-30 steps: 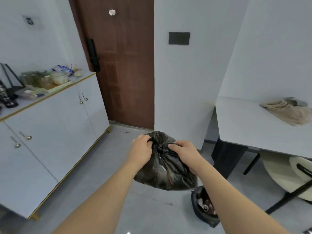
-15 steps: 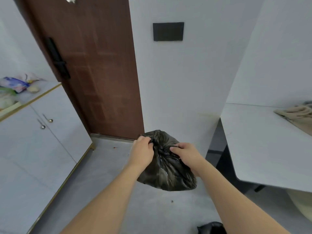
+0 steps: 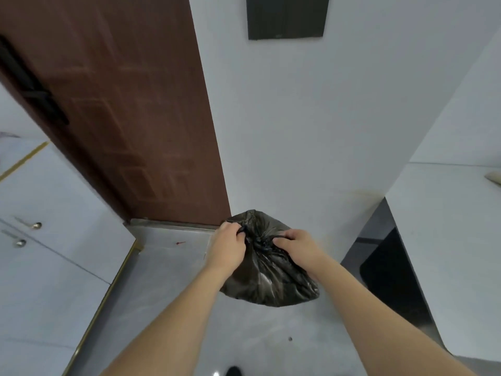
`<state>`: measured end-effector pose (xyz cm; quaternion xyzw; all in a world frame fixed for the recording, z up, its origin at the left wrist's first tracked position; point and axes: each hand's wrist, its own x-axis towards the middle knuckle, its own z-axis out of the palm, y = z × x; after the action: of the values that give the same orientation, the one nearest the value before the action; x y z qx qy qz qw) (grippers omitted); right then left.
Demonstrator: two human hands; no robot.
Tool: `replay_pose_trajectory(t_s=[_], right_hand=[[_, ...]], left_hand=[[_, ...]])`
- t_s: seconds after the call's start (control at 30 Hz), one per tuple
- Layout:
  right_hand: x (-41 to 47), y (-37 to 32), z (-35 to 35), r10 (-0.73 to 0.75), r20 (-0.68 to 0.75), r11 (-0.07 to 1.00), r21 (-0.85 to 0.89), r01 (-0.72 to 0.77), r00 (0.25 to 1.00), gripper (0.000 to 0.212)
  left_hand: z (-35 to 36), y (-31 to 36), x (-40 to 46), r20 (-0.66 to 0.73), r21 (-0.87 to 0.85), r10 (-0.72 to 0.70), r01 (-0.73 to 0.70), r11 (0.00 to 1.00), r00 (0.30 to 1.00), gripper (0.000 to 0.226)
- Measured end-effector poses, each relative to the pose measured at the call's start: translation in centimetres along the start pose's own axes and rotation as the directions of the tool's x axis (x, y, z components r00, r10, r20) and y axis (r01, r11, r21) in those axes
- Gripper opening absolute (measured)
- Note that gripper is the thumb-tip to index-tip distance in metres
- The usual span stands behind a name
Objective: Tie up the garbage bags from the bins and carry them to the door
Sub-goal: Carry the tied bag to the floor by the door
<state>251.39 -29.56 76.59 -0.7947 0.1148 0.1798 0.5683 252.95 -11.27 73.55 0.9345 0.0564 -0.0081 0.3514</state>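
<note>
You hold the black garbage bag (image 3: pixel 267 270) in the air in front of you, above the grey floor (image 3: pixel 168 289) and close to the brown door (image 3: pixel 122 109), with the white cabinet (image 3: pixel 48 240) off to your left and the white bench (image 3: pixel 447 226) to your right.

The main risk is the knot (image 3: pixel 259 241). If it is only half drawn, the bag's weight could pull it loose when you let go or swing it, and the contents would spill by the threshold. Tugging the two ends too hard could also tear the thin film at the neck. Setting the bag against the door could block it from opening, though which way it swings is not visible.

Your left hand (image 3: pixel 230 246) has its grip closed, fingers curled around one gathered end of the bag's neck. Your right hand (image 3: pixel 296 246) pinches the other end just beside the knot, fingers bent and tight on the plastic. Neither hand holds anything else.
</note>
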Motion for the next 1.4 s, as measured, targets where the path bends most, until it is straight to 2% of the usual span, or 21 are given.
replay_pose_trajectory(t_s=[0.13,0.23,0.37,0.47,0.6,0.73,0.87,0.97,1.1,1.2,1.3,1.4], right_hand=[[5.6,0.7,3.0,0.068,-0.004,0.998,-0.011,-0.068,0.998,0.009],[10.5,2.4,4.8,0.116,0.041,0.99,-0.079,-0.113,0.992,0.011],[18.2,7.7,7.5,0.149,0.045,0.983,-0.118,-0.143,0.988,0.009],[24.9,14.7,10.5,0.147,0.036,0.979,-0.145,-0.14,0.988,0.012],[34.0,27.2,15.6,0.161,0.043,0.973,-0.172,-0.151,0.986,0.012],[42.6,39.9,20.2,0.164,0.065,0.969,-0.198,-0.148,0.984,0.011],[49.6,50.5,23.2,0.195,0.039,0.957,-0.228,-0.181,0.98,0.014],[53.6,55.8,24.9,0.17,0.019,0.948,-0.276,-0.158,0.985,0.013],[56.4,58.8,26.9,0.12,0.016,0.945,-0.308,-0.109,0.993,0.014],[56.6,58.8,27.3,0.143,0.025,0.911,-0.395,-0.121,0.989,0.032],[54.9,56.7,26.2,0.168,0.034,0.851,-0.51,-0.127,0.985,0.049],[51.8,52.5,24.0,0.153,0.064,0.807,-0.584,-0.087,0.986,0.054]], left_hand=[[1.3,-3.7,5.9,0.099,-0.002,-0.02,0.02,1.0,0.995,0.018],[4.2,-7.3,9.0,0.157,-0.019,-0.096,0.1,0.995,0.983,0.021],[10.2,-12.6,12.9,0.132,-0.007,-0.199,0.201,0.979,0.971,0.023],[17.2,-18.4,16.5,0.077,0.067,-0.24,0.235,0.97,0.968,0.025],[29.7,-28.4,20.4,0.154,-0.077,-0.358,0.372,0.925,0.921,0.023],[42.1,-38.5,22.6,0.128,-0.131,-0.484,0.499,0.857,0.866,0.022],[51.9,-46.0,25.2,0.137,-0.104,-0.471,0.486,0.868,0.871,0.021],[56.6,-50.1,26.8,0.127,-0.084,-0.436,0.448,0.89,0.891,0.021],[59.3,-53.3,28.0,0.107,-0.121,-0.436,0.447,0.886,0.894,0.021],[58.8,-53.3,28.2,0.146,-0.122,-0.433,0.45,0.885,0.89,0.025],[56.4,-51.3,27.9,0.189,-0.094,-0.415,0.437,0.894,0.89,0.037],[52.2,-47.8,26.6,0.181,-0.041,-0.336,0.349,0.936,0.924,0.04]])
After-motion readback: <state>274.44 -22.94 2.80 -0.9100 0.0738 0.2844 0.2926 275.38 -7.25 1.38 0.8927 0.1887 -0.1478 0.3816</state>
